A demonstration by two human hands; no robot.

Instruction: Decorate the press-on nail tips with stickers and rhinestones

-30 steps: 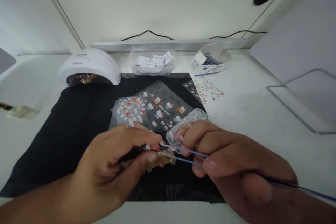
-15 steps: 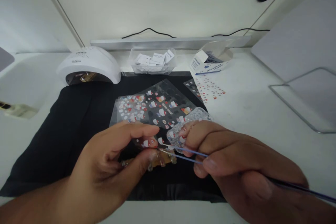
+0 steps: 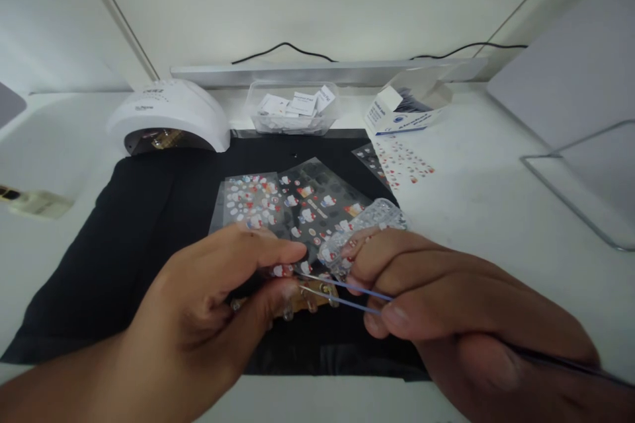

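Observation:
My left hand [image 3: 213, 297] is closed on the near edge of a clear sticker sheet [image 3: 317, 208] with red and white cartoon figures; its thumb and forefinger curl around that edge. In my right hand [image 3: 461, 304] is a pair of tweezers [image 3: 347, 294] with bluish-purple arms. Their thin tips are apart, close to my left thumb; I cannot tell whether they touch a sticker. Under the tips is a golden-brown piece with clear, nail-like tips [image 3: 310, 301], partly covered by my left thumb. A clear case of glittery stones [image 3: 370, 225] lies beyond my right fingers.
On the black mat [image 3: 139, 231] lies another sticker sheet [image 3: 253, 201]. A white nail lamp [image 3: 171, 112], a clear tub of packets [image 3: 292, 112] and an alcohol pad box [image 3: 404, 109] line the back. Left is a small bottle [image 3: 40, 203]; right, a metal-framed stand [image 3: 580, 198].
The held sticker sheet has shifted slightly towards me with my left hand. The upper tweezer tip has moved left, and the camera view has tilted a little.

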